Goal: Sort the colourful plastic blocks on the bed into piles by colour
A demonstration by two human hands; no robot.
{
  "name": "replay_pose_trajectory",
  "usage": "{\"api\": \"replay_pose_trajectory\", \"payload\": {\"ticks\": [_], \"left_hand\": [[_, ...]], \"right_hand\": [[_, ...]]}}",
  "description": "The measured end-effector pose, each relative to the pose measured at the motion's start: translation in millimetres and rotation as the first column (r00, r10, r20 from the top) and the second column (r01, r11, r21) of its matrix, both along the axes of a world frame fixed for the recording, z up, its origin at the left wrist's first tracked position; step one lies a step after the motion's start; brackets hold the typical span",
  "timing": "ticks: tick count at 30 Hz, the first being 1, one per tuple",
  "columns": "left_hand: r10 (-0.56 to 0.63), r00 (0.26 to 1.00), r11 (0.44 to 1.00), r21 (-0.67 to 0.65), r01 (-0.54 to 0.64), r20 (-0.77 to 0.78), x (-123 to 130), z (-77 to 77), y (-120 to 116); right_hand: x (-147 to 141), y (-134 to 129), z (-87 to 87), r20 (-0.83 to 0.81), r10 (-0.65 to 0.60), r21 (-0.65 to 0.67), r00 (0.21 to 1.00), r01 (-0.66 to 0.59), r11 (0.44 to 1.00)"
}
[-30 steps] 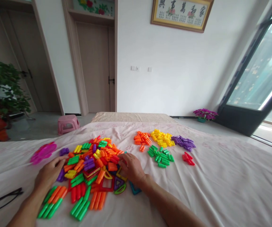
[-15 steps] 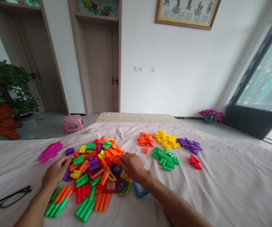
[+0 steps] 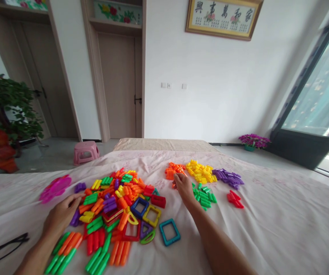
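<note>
A mixed heap of colourful plastic toy blocks lies in front of me. At its left edge rests my left hand, fingers loosely bent and slightly apart, no block visible in them. Out to the right, my right hand is at the near edge of a small pile of orange blocks. Its fingertips are drawn together, and what they hold, if anything, is hidden. Just beyond that hand are sorted piles of yellow blocks, green blocks, purple blocks and red blocks.
A teal square frame lies right of the heap, beside a yellow frame. Black glasses and a magenta plastic piece are on the left. Everything sits on a wrinkled pale cloth. A pink stool stands beyond.
My right hand has moved from the heap's right side to the orange pile, uncovering frames and red blocks. My left hand stays by the heap. The view has shifted slightly.
</note>
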State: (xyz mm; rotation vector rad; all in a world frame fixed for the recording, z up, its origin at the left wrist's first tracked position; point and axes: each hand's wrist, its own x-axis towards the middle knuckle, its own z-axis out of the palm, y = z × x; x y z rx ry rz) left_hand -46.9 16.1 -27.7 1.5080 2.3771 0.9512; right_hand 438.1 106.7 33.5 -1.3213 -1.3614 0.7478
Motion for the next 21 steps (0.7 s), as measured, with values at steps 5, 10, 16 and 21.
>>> {"api": "replay_pose_trajectory", "payload": {"ticks": [5,10,16,21], "left_hand": [[-0.008,1.0,1.0,0.014,0.008,0.025,-0.4,-2.6,0.0],[-0.003,0.999,1.0,0.013,0.003,0.033,0.9,-1.2,-0.8],[-0.004,1.0,1.0,-0.03,0.005,0.029,1.9,3.0,-1.5],[-0.008,0.999,1.0,0.001,0.009,-0.052,3.8,5.0,-2.8]], "right_hand": [[11.3,8.2,-3.1,-0.215,-0.071,-0.038,0.974,0.065,0.997],[5.4,7.9,-9.2,-0.158,-0.048,0.042,0.986,0.055,0.998],[-20.4,-6.4,-14.8,0.222,0.092,0.161,0.971,-0.129,0.978],[-40.0,-33.0,-7.9,0.595,0.13,0.17,0.793,-0.283,0.944]]}}
